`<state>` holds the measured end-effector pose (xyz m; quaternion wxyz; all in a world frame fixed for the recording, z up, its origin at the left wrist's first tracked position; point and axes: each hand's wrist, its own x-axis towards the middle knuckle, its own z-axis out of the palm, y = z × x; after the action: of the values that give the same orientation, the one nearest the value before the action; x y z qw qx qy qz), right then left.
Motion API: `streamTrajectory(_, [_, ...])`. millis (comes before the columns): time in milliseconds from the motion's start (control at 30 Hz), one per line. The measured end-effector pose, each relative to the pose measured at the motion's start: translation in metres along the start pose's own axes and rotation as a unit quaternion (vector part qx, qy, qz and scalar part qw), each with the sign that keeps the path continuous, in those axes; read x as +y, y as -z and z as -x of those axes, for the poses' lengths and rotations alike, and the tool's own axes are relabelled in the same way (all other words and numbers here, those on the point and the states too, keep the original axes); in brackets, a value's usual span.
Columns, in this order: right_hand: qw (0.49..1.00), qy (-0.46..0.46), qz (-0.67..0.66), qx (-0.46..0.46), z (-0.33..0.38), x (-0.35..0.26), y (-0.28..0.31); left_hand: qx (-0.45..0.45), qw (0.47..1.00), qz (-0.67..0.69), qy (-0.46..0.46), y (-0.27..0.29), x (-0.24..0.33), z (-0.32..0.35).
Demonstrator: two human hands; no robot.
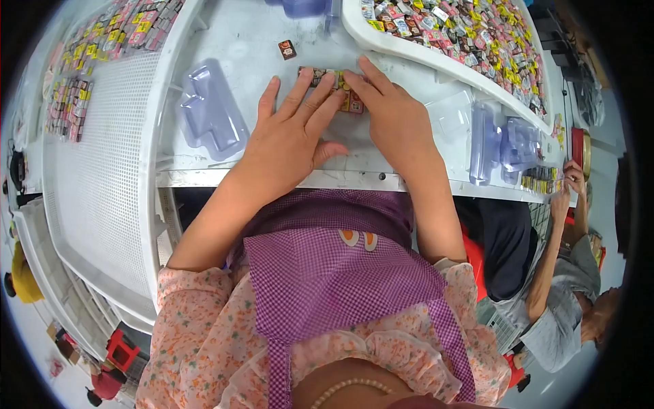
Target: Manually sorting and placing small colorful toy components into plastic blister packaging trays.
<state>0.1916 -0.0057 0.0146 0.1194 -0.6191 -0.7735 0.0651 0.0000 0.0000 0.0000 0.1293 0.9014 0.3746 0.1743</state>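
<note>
Beyond the near edge of the white table (355, 163), the left hand (293, 129) lies palm down, fingers spread wide, left of the right hand (392, 112), whose fingers lie narrow; whether either grips, I cannot tell. A clear plastic tray (228, 126) sits left. Under the fingertips lie small boxes (351, 103). Farther, a single dark box (287, 49) lies apart; far right, a white bin (436, 60) holds many more.

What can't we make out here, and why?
Small boxes at the fingertips: head view, partly covered by left hand and right hand.
Right thumb: head view, hidden beneath its hand.
Topmost bluish tray: head view, cut by upper edge.
Heaped packets: head view, too small to count.
</note>
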Motion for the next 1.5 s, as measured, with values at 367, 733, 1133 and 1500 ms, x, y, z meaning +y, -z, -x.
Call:
streamTrajectory(367, [0.969,-0.077,-0.182,0.146,0.021,0.006,0.005,0.114,0.982,0.148,0.043,0.007,-0.019,-0.010])
streamTrajectory(733, [0.994,-0.072,-0.061,0.058,0.028,0.010,0.001,0.049,0.881,0.369,0.293,0.032,-0.040,-0.044])
streamTrajectory(1133, [0.996,-0.035,-0.021,0.074,0.037,0.017,-0.007,-0.047,0.823,0.492,0.280,0.032,-0.041,-0.046])
streamTrajectory(1500, [0.947,-0.075,-0.246,0.192,0.041,0.019,-0.013,-0.004,0.720,0.614,0.323,0.074,-0.020,0.000])
